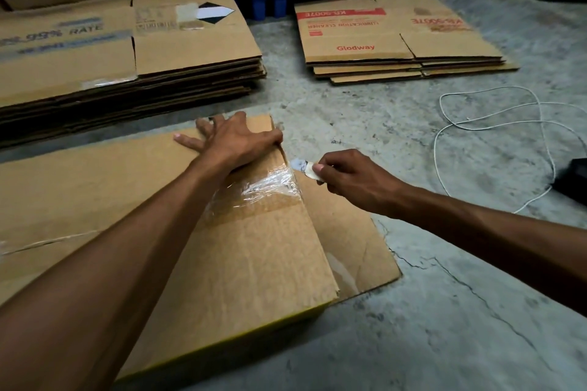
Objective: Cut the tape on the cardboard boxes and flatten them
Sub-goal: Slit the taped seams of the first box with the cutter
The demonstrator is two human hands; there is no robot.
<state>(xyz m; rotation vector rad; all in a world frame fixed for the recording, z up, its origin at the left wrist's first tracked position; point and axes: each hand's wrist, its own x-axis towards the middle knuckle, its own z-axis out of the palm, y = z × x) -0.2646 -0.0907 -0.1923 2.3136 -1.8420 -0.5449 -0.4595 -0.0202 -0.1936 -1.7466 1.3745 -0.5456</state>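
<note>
Box (247,263) pinned by flat L hand (235,140); R hand (346,181) grips cutter (303,166) at tape (266,187).

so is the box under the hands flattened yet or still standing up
Still standing: the box shows a top face and a side wall dropping to the floor. Clear tape still crosses its edge, where the right hand holds a blade.

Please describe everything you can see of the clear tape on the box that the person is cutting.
The clear tape is a glossy, wrinkled plastic strip lying over a brown strip across the cardboard box. It runs to the box's right edge, near the flap seam. The left hand presses the box just beyond it. The small blade, pinched by the right hand, meets its edge.
</note>
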